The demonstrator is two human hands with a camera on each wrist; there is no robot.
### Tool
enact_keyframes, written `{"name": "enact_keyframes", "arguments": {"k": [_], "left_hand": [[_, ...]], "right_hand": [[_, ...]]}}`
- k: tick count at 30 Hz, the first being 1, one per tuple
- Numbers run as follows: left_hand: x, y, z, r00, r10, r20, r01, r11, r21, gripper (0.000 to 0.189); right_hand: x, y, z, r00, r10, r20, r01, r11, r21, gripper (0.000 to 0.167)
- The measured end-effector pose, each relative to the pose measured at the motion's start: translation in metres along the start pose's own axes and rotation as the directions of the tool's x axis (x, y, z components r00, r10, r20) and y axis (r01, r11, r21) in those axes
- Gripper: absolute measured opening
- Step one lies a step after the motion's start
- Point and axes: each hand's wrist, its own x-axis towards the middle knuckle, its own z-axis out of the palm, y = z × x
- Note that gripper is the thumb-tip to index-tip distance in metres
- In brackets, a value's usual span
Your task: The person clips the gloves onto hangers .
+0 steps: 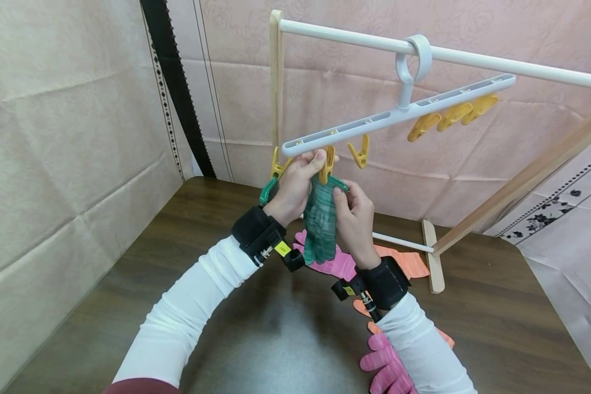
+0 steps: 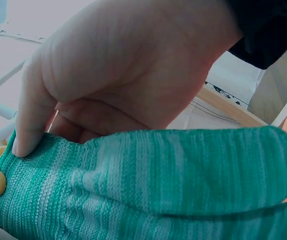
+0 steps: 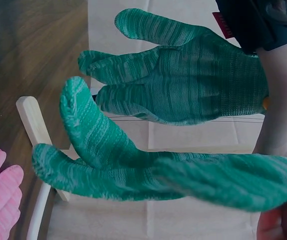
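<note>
In the head view my left hand (image 1: 294, 185) pinches a yellow clothespin (image 1: 327, 164) under the left half of a pale blue hanger (image 1: 389, 117). That clothespin bites the cuff of a green striped knit glove (image 1: 320, 219), which hangs with its fingers down. My right hand (image 1: 355, 216) pinches the right side of the same cuff, as the left wrist view shows with the right hand (image 2: 108, 75) beside the glove (image 2: 193, 170). Behind my left wrist another green glove (image 3: 208, 85) hangs from a second clothespin (image 1: 277, 167), partly hidden in the head view.
The hanger hooks over a white rod (image 1: 345, 35) on a wooden stand (image 1: 522, 169). More yellow clothespins (image 1: 454, 116) hang from it. Pink gloves (image 1: 389, 364) and orange gloves (image 1: 404, 262) lie on the dark wooden table (image 1: 236, 339). Fabric walls (image 1: 74, 137) stand around.
</note>
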Motion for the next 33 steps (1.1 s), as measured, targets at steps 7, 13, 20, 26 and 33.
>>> {"name": "enact_keyframes", "arguments": {"k": [7,13,20,26,33], "left_hand": [[-0.001,-0.004,-0.006,0.999,-0.023,0.024,0.023,1.000,-0.010,0.022],[-0.003,-0.008,-0.012,0.998,-0.056,0.024,0.056,0.998,0.011,0.012],[-0.004,-0.012,-0.019,0.997,-0.075,0.033,0.074,0.996,0.041,0.019],[-0.004,-0.015,-0.023,0.997,-0.075,0.030,0.074,0.996,0.049,0.023],[-0.004,-0.016,-0.027,0.997,-0.078,0.031,0.076,0.996,0.050,0.019]], "right_hand": [[-0.001,0.002,0.000,1.000,0.012,0.012,-0.012,1.000,0.011,0.026],[-0.003,0.008,0.001,0.999,0.013,0.029,-0.014,1.000,0.012,0.028],[-0.005,0.001,0.002,0.997,0.068,0.028,-0.068,0.997,-0.032,0.025],[-0.008,-0.014,0.004,0.995,0.094,0.031,-0.091,0.993,-0.080,0.024],[-0.010,-0.012,0.004,0.993,0.113,0.040,-0.109,0.990,-0.093,0.024]]}}
